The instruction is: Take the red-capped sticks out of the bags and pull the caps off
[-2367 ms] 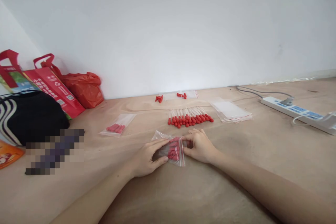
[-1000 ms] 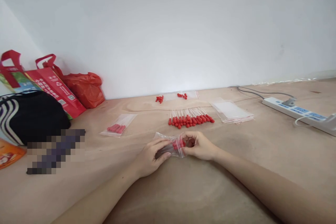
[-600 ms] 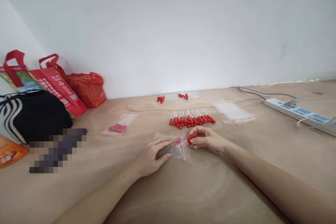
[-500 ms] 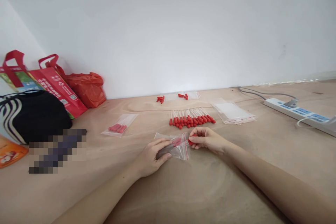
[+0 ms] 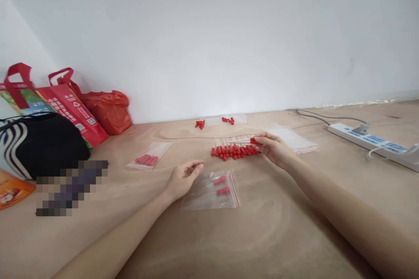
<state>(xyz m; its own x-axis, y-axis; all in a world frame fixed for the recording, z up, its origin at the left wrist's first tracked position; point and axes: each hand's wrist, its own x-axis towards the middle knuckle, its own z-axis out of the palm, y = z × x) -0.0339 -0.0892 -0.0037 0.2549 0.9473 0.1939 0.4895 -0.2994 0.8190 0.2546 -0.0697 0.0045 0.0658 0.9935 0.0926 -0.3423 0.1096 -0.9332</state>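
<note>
My right hand (image 5: 275,150) pinches a dropper (image 5: 256,141) by its red rubber bulb, its thin clear tube pointing left. It hovers over the right end of a row of droppers (image 5: 232,151), whose red bulbs face me. My left hand (image 5: 183,178) is loosely curled with thumb and fingers a little apart, and I see nothing in it. Beside it, overlapping the hand's edge, a clear zip bag (image 5: 203,202) lies flat with two droppers (image 5: 223,190) inside. The bag's red-lined zip end faces right.
Another zip bag (image 5: 160,150) with several droppers lies left. Flat bags (image 5: 296,139) are stacked at right, partly behind my right hand. Loose red bulbs (image 5: 200,124) and tubes sit near the wall. A power strip (image 5: 369,139) stands right; carrier bags (image 5: 108,111) and a black pouch (image 5: 49,146) fill the left.
My right hand has drawn a dropper out of the bag and carried it up and right to the row. My left hand has let go of the bag, which now lies flat.
</note>
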